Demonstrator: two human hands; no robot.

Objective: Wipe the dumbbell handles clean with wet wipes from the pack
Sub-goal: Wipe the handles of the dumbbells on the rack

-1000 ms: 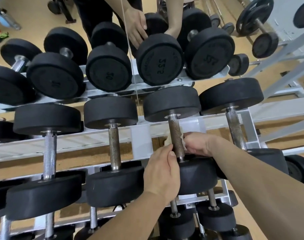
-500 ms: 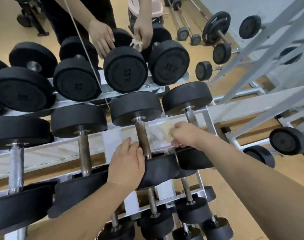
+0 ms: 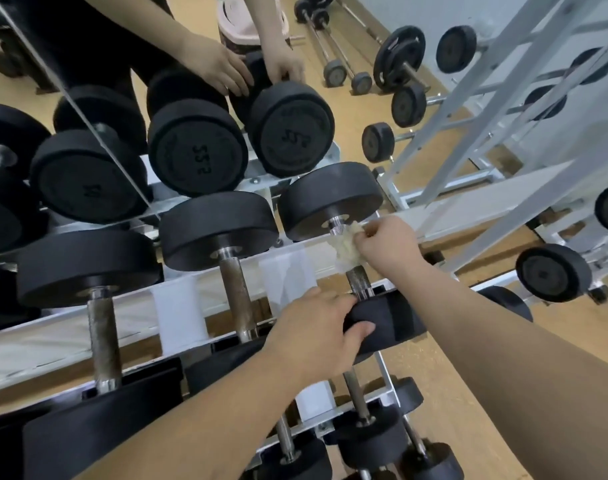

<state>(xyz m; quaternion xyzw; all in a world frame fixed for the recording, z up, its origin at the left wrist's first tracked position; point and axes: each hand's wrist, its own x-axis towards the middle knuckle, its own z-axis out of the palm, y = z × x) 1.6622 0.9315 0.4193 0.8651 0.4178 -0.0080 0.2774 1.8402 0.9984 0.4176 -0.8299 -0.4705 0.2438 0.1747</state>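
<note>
Dumbbell handle (image 3: pixel 359 282) rubbed by right hand (image 3: pixel 387 245) pinching a crumpled wet wipe (image 3: pixel 346 249), left hand (image 3: pixel 316 334) gripping its weight head (image 3: pixel 389 320), apparently to steady it.

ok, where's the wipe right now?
Head view, right of centre: the wipe is bunched in the right hand against the top of the rightmost dumbbell handle, under its far weight head.
</note>
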